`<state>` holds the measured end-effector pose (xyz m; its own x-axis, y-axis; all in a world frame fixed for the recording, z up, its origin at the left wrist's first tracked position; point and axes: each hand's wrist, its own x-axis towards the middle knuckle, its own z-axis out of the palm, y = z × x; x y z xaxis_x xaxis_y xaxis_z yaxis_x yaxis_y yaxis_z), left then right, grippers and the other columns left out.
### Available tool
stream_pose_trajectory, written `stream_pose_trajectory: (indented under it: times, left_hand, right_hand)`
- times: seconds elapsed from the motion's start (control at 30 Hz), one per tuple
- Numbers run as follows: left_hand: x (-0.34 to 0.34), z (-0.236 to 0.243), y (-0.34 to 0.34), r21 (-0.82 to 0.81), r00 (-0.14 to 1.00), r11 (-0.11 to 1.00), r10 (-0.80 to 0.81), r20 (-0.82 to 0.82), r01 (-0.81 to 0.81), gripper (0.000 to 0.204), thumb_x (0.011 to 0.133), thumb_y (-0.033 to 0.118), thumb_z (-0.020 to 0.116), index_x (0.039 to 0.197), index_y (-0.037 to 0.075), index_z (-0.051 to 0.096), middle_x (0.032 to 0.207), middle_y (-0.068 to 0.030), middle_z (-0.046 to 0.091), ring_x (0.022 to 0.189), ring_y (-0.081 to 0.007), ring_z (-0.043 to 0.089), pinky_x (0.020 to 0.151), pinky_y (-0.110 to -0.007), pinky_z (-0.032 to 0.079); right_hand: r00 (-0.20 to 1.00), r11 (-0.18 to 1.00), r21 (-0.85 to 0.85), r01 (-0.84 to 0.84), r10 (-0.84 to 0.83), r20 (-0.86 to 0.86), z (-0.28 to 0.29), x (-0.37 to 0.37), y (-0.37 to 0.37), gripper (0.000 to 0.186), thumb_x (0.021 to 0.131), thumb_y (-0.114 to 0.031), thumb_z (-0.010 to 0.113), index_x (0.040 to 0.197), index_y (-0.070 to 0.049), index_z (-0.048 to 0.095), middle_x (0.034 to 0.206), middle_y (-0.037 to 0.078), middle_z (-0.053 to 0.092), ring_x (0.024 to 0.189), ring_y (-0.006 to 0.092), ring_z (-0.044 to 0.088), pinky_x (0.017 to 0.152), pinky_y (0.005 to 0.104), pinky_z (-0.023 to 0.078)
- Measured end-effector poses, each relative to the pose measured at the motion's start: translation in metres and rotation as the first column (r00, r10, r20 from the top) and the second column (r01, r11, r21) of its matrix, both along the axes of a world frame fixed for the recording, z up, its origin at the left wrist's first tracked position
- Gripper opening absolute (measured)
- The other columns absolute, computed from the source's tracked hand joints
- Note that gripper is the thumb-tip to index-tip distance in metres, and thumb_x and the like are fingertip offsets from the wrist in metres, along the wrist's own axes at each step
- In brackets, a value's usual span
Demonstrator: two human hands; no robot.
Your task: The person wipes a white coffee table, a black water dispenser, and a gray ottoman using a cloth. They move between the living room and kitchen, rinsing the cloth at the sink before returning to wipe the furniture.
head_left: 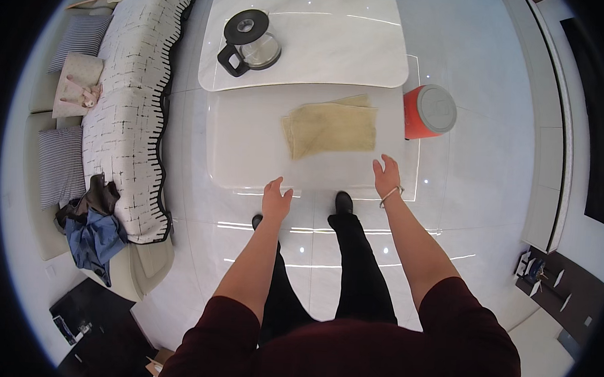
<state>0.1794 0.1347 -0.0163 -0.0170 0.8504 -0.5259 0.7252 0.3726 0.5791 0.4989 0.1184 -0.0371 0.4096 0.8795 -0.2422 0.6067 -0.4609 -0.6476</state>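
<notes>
A yellowish-tan cloth (pixel 335 128), folded in uneven layers, lies flat on the lower white table surface (pixel 243 139) ahead of me. My left hand (pixel 276 199) hovers by that table's near edge, left of the cloth, holding nothing, thumb and fingers apart. Just off the cloth's near right corner is my right hand (pixel 386 175), also empty with its fingers spread; a thin bracelet circles that wrist. Neither hand touches the cloth. A glass coffee pot (pixel 257 50) with a black lid and handle stands on the higher marble-look tabletop (pixel 321 48), beyond reach of both hands.
Right of the table stands a red canister (pixel 420 116) with a grey lid. Along the left runs a sofa with a patterned white cover (pixel 130 107), cushions (pixel 62 164) and heaped dark and blue clothing (pixel 96 233). A long white cabinet (pixel 549 152) lines the right side.
</notes>
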Motion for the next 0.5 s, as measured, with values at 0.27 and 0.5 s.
stream_pose_trajectory:
  times: [0.27,0.5]
  left_hand:
    - [-0.094,-0.019,0.032,0.385,0.989,0.923,-0.081,0.126,0.027,0.042,0.084,0.011,0.063,0.124,0.006,0.054,0.128,-0.0164,0.052,0.114,-0.0332,0.052,0.092,-0.039,0.046]
    - [-0.135,-0.063,-0.009,0.389,0.946,0.913,-0.011,0.325,-0.122,0.037,0.082,0.004,0.064,0.118,0.004,0.057,0.12,-0.0146,0.058,0.106,-0.029,0.058,0.082,-0.036,0.05]
  right_hand:
    - [0.898,0.946,-0.303,0.114,0.032,0.438,-0.077,-0.098,0.137,0.086,0.087,-0.063,0.043,0.142,0.001,0.029,0.15,0.023,0.021,0.14,0.0388,0.015,0.113,0.0458,0.016]
    - [0.788,0.955,-0.136,-0.265,0.296,0.54,-0.099,-0.186,0.264,0.095,0.084,-0.068,0.04,0.145,0.002,0.022,0.153,0.022,0.016,0.142,0.0371,0.012,0.114,0.0467,0.009]
